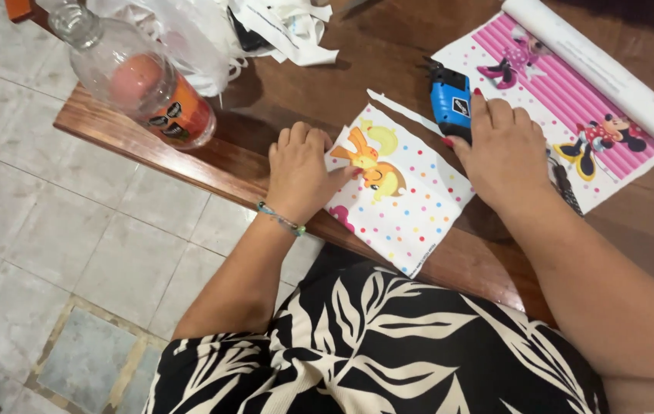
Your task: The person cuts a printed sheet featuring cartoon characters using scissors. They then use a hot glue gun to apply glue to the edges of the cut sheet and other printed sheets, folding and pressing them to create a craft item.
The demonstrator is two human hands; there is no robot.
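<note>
While the dotted paper sheet (403, 203) with an orange cartoon pony lies at the near edge of the wooden counter (219, 157), the left hand (298, 172) presses its left side flat, fingers held together. Just beyond the sheet, the right hand (505, 153) wraps its fingers around a blue cutting tool (449, 103). Farther right lies a pink striped cartoon sheet (572, 88); a clear bottle (135, 73) stands at far left.
</note>
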